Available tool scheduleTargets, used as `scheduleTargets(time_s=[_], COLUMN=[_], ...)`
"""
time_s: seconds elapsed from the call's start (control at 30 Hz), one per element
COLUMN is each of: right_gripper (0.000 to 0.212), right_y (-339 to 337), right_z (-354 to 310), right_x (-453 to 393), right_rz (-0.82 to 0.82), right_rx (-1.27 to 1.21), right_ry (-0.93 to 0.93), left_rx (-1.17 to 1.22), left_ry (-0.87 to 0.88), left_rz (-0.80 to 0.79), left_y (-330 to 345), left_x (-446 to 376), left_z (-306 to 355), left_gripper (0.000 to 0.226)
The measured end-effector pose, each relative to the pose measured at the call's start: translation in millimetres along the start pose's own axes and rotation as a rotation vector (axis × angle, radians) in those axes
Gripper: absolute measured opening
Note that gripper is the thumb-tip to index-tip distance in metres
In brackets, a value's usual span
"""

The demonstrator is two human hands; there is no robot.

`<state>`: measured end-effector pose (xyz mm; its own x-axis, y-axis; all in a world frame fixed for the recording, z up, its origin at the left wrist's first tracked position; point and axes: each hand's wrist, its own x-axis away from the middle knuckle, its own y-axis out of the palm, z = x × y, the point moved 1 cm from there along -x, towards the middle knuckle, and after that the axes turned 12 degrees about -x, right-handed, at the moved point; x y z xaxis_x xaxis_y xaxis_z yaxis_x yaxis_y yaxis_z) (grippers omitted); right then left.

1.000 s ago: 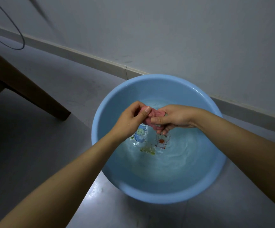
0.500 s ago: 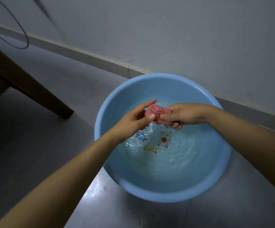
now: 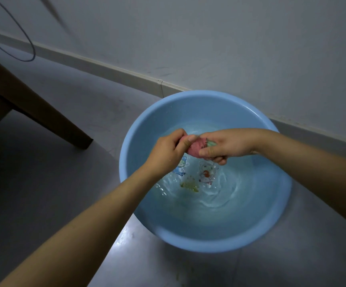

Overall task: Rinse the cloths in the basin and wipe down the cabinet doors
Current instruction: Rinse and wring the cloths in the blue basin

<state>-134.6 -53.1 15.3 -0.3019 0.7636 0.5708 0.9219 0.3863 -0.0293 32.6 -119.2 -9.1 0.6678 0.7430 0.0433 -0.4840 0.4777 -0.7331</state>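
Pink cloth (image 3: 196, 148) now in both fists

Basin (image 3: 205, 241) glossy smooth plastic; cloth (image 3: 196, 146) wet fabric; floor (image 3: 43, 183) smooth, sheeny.

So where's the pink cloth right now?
In the head view, the pink cloth is bunched between the left hand and right hand, above the water in the blue basin.

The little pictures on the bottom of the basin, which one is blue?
The blue cartoon figure, nearest the left hand. The red-and-white one sits beside it, and the yellow patch lies below both.
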Motion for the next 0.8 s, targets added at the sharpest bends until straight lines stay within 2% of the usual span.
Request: scheduleTargets(time_s=[0.07, 0.1, 0.17, 0.27, 0.33, 0.43, 0.53, 0.63, 0.7, 0.8], right_gripper=[0.035, 0.038, 0.037, 0.022, 0.016, 0.027, 0.032, 0.026, 0.028, 0.028], right_y=[1.4, 3.4, 9.4, 15.5, 18.8, 19.3, 12.9, 2.2, -4.0, -11.3], right_z=[-5.6, -6.0, -4.6, -0.8, 2.3, 7.7, 3.6, 6.1, 10.4, 13.2], right_x=[0.1, -0.9, -2.8, -5.5, -6.6, -8.0, -3.5, -2.2, -1.6, 2.8], right_rz=[0.161, 0.203, 0.259, 0.326, 0.373, 0.420, 0.327, 0.186, 0.092, -0.039], right_rx=[0.493, 0.622, 0.668, 0.646, 0.725, 0.911, 0.701, 0.172, -0.206, -0.571], right_ry=[-0.037, -0.045, -0.033, -0.040, -0.055, -0.074, -0.003, 0.039, 0.091, 0.179], left_rx=[-0.014, -0.028, -0.032, 0.010, 0.048, 0.133, 0.163, 0.352, 0.522, 0.545], left_ry=[-0.059, -0.090, -0.153, -0.251, -0.323, -0.386, -0.269, -0.127, -0.046, 0.051], left_rz=[0.001, -0.010, -0.027, -0.043, -0.066, -0.093, -0.123, -0.183, -0.214, -0.193], left_y=[1.5, 2.3, 3.3, 5.7, 8.7, 10.9, 6.1, 2.5, 2.9, 5.4], left_x=[-2.5, -3.7, -5.4, -7.6, -8.4, -6.2, -1.3, 1.8, 3.0, 5.2], left_z=[-0.2, -0.2, 0.2, 0.0, 0.4, 0.8, -3.0, -3.4, -2.0, 2.5], left_gripper=[0.036, 0.039, 0.046, 0.055, 0.054, 0.052, 0.043, 0.013, 0.034, 0.048])
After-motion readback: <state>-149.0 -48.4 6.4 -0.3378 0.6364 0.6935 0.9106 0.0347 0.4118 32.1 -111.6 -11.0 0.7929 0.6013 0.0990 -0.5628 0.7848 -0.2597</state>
